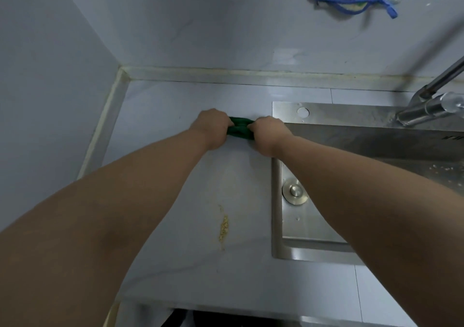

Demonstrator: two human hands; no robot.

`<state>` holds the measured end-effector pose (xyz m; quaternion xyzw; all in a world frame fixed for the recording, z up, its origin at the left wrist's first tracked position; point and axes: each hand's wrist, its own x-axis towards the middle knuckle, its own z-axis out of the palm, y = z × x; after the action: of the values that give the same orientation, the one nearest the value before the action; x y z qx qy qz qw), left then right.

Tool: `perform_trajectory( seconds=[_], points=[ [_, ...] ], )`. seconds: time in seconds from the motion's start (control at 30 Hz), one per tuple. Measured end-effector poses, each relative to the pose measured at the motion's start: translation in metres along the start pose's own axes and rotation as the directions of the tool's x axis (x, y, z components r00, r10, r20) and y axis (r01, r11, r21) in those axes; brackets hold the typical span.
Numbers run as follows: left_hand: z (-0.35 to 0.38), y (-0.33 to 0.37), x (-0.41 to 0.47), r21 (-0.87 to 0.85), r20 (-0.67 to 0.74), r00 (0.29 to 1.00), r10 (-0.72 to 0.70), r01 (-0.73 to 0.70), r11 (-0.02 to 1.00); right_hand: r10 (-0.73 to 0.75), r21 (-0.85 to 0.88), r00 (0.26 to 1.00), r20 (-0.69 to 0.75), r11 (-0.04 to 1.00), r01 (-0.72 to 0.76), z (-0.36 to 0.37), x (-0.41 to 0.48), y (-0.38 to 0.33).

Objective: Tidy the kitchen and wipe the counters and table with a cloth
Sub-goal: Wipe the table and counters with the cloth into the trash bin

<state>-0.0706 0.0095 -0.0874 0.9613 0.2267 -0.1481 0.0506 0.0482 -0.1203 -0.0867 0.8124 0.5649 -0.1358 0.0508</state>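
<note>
Your left hand and right hand each grip one end of the green cloth, bunched between them just above the desk. Cloth: soft, limp, likely damp; hold it by the ends. Fingers hidden beneath. Yellowish crumbs lie nearer you than both hands.

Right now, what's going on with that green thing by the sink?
A person grips a bunched green cloth with both hands, the left hand on one end and the right hand on the other, over the counter next to the sink. It looks like they are wringing or twisting it. A little patch of yellowish crumbs lies on the counter nearer the person, not yet wiped.
</note>
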Motion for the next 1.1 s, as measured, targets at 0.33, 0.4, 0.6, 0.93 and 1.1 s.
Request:
perform_trajectory(
  seconds=[0.33, 0.4, 0.6, 0.93, 1.1],
  points=[
    [0.018, 0.031, -0.087, 0.044, 0.079, 0.994, 0.082, -0.085, 0.995, -0.004, 0.005, 0.997, 0.077, 1.000, 0.004, 0.018, -0.087, -0.041],
    [0.023, 0.036, -0.104, 0.046, 0.087, 0.993, 0.085, -0.090, 0.995, -0.008, 0.016, 0.995, 0.102, 1.000, 0.006, 0.021, -0.103, -0.047],
    [0.034, 0.050, -0.146, 0.065, 0.123, 0.987, 0.107, -0.116, 0.991, -0.018, 0.020, 0.988, 0.151, 1.000, 0.015, 0.027, -0.143, -0.068],
    [0.049, 0.063, -0.196, 0.032, 0.156, 0.978, 0.141, -0.147, 0.989, 0.025, 0.044, 0.978, 0.209, 0.998, -0.035, 0.042, -0.189, -0.091],
    [0.054, 0.068, -0.211, 0.024, 0.165, 0.976, 0.143, -0.149, 0.989, 0.018, 0.058, 0.985, 0.174, 0.998, -0.028, 0.053, -0.206, -0.099]
  ],
)
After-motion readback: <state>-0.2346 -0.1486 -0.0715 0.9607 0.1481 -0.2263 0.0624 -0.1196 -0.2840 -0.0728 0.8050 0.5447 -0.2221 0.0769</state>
